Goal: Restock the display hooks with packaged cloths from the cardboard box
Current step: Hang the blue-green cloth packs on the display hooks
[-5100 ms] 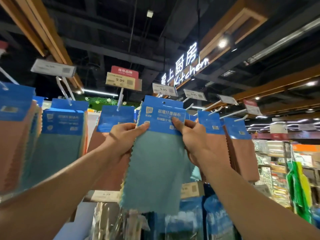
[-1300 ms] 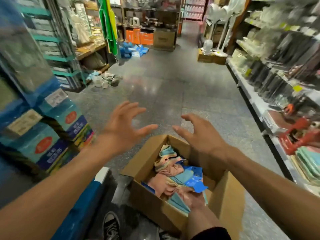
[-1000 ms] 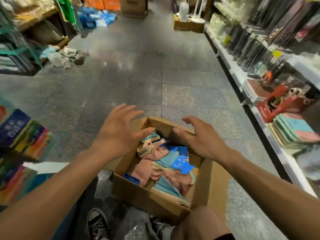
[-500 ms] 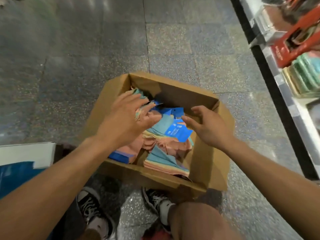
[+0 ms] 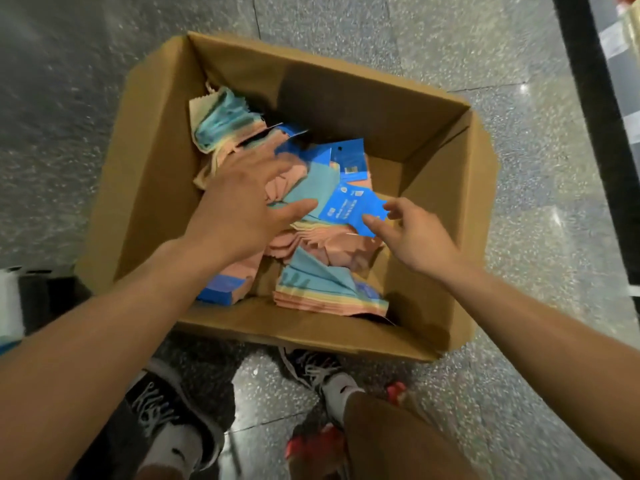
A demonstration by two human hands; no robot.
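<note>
An open cardboard box [image 5: 149, 168] stands on the floor and holds a loose pile of teal and salmon packaged cloths [image 5: 311, 187] with blue header cards. My left hand [image 5: 242, 202] lies spread on the middle of the pile, its fingers straight and touching the cloths. My right hand [image 5: 415, 233] reaches in from the right. Its thumb and forefinger sit either side of the corner of one blue header card [image 5: 346, 209], still a little apart. A flat stack of cloths [image 5: 322, 289] lies by the box's near wall. The display hooks are out of view.
The box sits on a grey speckled floor [image 5: 519, 168]. My two black sneakers [image 5: 166, 420] [image 5: 322, 372] stand right behind its near wall. A dark shelf base [image 5: 588, 81] runs along the right edge, and a white and blue object [image 5: 8, 306] is at the far left.
The view turned from the hooks down to the box and closed in on it. My left hand slid further onto the pile, and my right hand moved to the blue header card.
</note>
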